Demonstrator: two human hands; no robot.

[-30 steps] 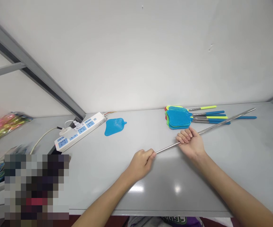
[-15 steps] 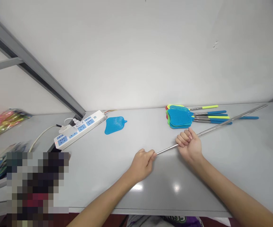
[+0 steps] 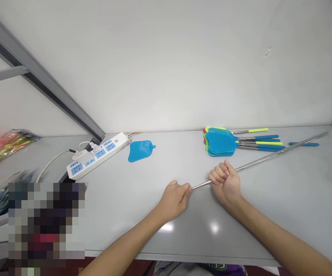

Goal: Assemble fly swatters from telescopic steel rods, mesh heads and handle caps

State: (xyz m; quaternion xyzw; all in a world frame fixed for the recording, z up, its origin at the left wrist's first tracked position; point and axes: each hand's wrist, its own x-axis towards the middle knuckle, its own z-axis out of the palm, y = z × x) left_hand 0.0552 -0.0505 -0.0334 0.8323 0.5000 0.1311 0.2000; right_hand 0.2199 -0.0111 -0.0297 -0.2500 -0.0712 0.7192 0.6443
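A long thin metal telescopic rod (image 3: 262, 163) slants across the table, rising to the right. My left hand (image 3: 177, 198) is closed around its lower left end. Farther along the rod, my right hand (image 3: 225, 181) is wrapped round it, a short stretch of bare metal showing between the two. Behind my right hand lies a stack of fly swatters (image 3: 219, 142) with blue, green, yellow and red heads and handles pointing right. One loose blue swatter head (image 3: 140, 151) lies flat at the left. A separate blue handle (image 3: 303, 144) rests beneath the rod's far end.
A white power strip (image 3: 98, 156) with plugs and cables lies at the left, by a grey metal frame post (image 3: 56, 92). Bags of colourful items (image 3: 9, 147) sit at the far left. A pixelated patch covers the lower left. The grey table (image 3: 120, 230) meets a white wall.
My right hand has slid down the rod, closer to my left hand. The rod's far part has dropped slightly toward me; my left hand has barely moved.
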